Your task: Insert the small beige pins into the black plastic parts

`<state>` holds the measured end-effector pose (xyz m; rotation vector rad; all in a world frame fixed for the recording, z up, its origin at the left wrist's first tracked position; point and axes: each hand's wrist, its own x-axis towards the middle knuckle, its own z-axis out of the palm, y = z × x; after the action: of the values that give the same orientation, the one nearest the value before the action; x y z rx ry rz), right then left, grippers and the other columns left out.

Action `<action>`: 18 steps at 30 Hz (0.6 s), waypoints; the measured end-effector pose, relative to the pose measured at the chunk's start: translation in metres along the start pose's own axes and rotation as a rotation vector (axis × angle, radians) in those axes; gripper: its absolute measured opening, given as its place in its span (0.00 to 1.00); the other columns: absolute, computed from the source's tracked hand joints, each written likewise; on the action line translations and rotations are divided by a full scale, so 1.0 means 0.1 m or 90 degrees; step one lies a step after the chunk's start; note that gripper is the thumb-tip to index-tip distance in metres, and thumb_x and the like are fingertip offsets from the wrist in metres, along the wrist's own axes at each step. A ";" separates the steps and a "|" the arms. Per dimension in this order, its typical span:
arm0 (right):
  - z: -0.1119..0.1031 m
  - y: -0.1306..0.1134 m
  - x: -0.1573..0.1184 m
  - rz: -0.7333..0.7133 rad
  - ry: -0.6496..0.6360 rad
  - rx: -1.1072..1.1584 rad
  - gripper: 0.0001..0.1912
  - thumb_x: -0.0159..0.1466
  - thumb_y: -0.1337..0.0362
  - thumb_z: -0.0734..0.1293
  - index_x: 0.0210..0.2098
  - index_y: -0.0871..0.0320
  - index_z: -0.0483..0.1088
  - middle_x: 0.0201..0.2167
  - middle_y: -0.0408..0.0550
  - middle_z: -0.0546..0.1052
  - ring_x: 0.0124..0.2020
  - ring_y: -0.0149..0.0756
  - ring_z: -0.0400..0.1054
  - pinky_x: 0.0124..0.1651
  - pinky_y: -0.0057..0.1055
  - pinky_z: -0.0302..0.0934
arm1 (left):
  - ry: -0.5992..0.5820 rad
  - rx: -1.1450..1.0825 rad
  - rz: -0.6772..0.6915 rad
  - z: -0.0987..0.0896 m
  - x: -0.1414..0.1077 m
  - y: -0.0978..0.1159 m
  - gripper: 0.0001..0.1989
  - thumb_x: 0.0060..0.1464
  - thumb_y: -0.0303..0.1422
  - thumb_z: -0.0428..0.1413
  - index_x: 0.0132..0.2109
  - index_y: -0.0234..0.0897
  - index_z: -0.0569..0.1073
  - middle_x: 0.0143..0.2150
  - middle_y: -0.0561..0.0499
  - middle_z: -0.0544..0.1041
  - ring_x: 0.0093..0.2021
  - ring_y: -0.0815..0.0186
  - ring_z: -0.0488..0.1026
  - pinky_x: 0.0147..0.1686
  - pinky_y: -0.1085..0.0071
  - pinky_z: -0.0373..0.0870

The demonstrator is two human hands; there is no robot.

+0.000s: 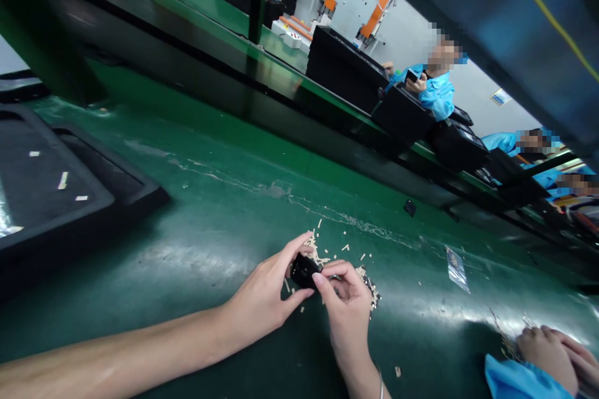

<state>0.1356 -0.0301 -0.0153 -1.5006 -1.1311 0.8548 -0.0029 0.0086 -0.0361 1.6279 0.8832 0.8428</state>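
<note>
A small black plastic part (304,270) is held just above the green worktop (224,224). My left hand (274,280) grips it from the left, thumb below and fingers above. From the right, my right hand (345,290) pinches at its near right edge, with thumb and index finger together; whether a tiny piece sits between those fingertips cannot be made out. Small pale strips (314,252) lie scattered behind the part, and another heap of pale and dark bits (372,290) lies beside my right hand.
Black trays (140,193) with a few pale strips stand at the left. A clear plastic bag (456,269) and a small black piece (410,207) lie to the right. A co-worker's hands (547,349) are at the lower right. Behind the bench, people stand near black bins (346,68).
</note>
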 end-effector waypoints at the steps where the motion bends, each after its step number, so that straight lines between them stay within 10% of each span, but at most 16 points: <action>1: 0.00 0.00 -0.01 -0.001 0.000 0.004 0.05 0.54 0.65 0.69 0.25 0.58 0.68 0.26 0.43 0.69 0.28 0.30 0.64 0.28 0.24 0.59 | 0.003 0.011 0.006 0.00 0.00 0.00 0.35 0.49 0.30 0.56 0.61 0.46 0.49 0.53 0.48 0.66 0.51 0.60 0.65 0.50 0.63 0.63; 18: -0.06 0.03 0.05 0.084 -0.109 0.141 0.06 0.49 0.67 0.72 0.24 0.59 0.70 0.23 0.40 0.70 0.22 0.25 0.60 0.22 0.22 0.53 | -0.129 -0.006 0.063 -0.07 0.04 -0.01 0.35 0.52 0.25 0.50 0.63 0.49 0.46 0.50 0.49 0.67 0.32 0.70 0.64 0.33 0.72 0.68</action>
<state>0.1436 -0.0275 -0.0166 -1.3484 -1.0307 1.1781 -0.0069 0.0156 -0.0349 1.7266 0.6608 0.7327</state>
